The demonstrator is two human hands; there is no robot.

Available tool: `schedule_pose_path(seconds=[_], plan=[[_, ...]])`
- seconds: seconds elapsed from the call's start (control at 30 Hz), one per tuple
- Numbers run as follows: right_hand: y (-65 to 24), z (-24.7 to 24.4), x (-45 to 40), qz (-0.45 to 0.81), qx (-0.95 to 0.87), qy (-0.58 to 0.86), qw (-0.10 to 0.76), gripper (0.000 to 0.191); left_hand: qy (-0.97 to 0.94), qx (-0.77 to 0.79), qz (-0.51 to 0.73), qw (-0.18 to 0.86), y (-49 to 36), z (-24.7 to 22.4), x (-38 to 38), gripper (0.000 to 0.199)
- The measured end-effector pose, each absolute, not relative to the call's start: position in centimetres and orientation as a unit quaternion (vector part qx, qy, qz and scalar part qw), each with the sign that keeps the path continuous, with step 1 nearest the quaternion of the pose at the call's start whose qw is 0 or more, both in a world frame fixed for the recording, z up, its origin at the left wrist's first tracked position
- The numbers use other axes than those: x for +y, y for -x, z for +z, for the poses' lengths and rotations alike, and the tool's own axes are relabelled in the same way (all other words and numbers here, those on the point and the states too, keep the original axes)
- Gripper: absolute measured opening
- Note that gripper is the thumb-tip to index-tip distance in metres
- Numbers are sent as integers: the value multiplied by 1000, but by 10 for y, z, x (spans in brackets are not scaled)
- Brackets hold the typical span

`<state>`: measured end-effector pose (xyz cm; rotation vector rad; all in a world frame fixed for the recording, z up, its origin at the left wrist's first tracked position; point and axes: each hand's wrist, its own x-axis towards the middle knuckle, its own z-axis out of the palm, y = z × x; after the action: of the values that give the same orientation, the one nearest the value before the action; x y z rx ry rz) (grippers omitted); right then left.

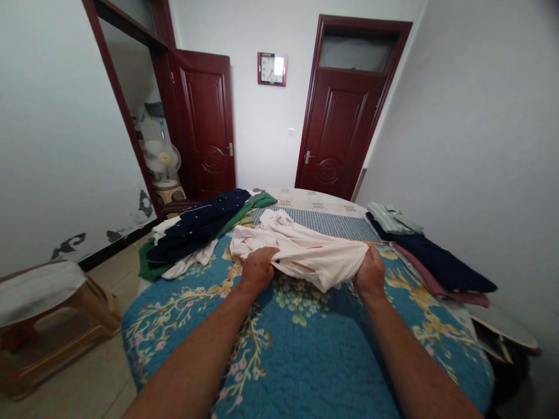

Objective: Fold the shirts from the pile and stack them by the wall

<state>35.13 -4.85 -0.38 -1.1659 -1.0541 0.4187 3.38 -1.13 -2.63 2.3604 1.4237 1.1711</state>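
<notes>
A pale pink garment [301,247], crumpled and partly stretched out, lies across the blue flowered bedspread [332,349]. Its exact kind cannot be made out. My left hand [258,270] is closed on its near left edge. At the right end, my right hand [369,273] grips the cloth, fingers partly hidden behind it. Between my hands the fabric sags in loose folds, with a small red mark near its middle. The far left part of the garment rests bunched on the bed.
To the left lies a heap of loose clothes [201,227], navy, green and white. Folded clothes [437,259] are stacked at the bed's right edge. A stool [56,314] stands on the left floor, and a fan [161,160] shows through the doorway.
</notes>
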Motion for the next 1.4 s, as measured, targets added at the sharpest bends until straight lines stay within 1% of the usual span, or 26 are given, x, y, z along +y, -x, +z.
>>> schedule_pose_path(seconds=[0.1, 0.2, 0.27, 0.33, 0.4, 0.47, 0.57, 0.63, 0.7, 0.73, 0.8, 0.9, 0.97, 1.03, 1.13, 1.23, 1.3, 1.4], plan=[[-357, 8, -56, 83, -454, 560, 688, 40, -759, 463, 457, 24, -23, -22, -7, 51], [-357, 8, -56, 60, -487, 570, 659, 39, -740, 468, 483, 5, -11, -18, -2, 54], [-354, 2, -52, 87, -503, 579, 635, 38, -723, 485, 491, 4, -5, -15, 1, 58], [-353, -6, -48, 143, -498, 590, 620, 36, -707, 509, 491, 1, 1, -13, 3, 60], [-353, -12, -45, 200, -483, 591, 614, 35, -691, 537, 484, -11, 6, -11, 5, 60], [-354, -14, -44, 222, -475, 588, 616, 35, -673, 566, 475, -30, 13, -9, 7, 58], [-357, -10, -44, 169, -489, 597, 613, 39, -637, 614, 464, -44, 27, -7, 9, 56], [-358, -8, -44, 124, -506, 603, 604, 43, -617, 641, 454, -39, 36, -7, 11, 59], [-358, -8, -42, 123, -511, 601, 602, 43, -605, 662, 441, -34, 43, -9, 13, 64], [-357, -9, -41, 150, -504, 597, 606, 42, -603, 670, 432, -32, 45, -10, 14, 66], [-356, -13, -38, 248, -470, 576, 622, 39, -606, 685, 404, -17, 48, -11, 16, 68], [-357, -21, -34, 408, -413, 531, 617, 37, -633, 685, 358, 46, 48, -11, 18, 59], [-362, -23, -33, 445, -401, 532, 598, 38, -662, 666, 337, 76, 47, -9, 19, 47], [-370, -21, -34, 418, -422, 559, 579, 42, -695, 645, 309, 70, 46, -5, 18, 37], [-388, -12, -38, 310, -506, 602, 534, 43, -722, 647, 245, 30, 48, 1, 17, 28], [-405, -3, -43, 250, -568, 616, 486, 40, -711, 675, 198, 0, 53, 5, 13, 33], [-410, -2, -45, 276, -571, 609, 476, 41, -684, 704, 189, -3, 54, 5, 10, 38], [-407, -7, -44, 356, -531, 584, 500, 45, -648, 735, 197, -16, 50, 2, 5, 38]])
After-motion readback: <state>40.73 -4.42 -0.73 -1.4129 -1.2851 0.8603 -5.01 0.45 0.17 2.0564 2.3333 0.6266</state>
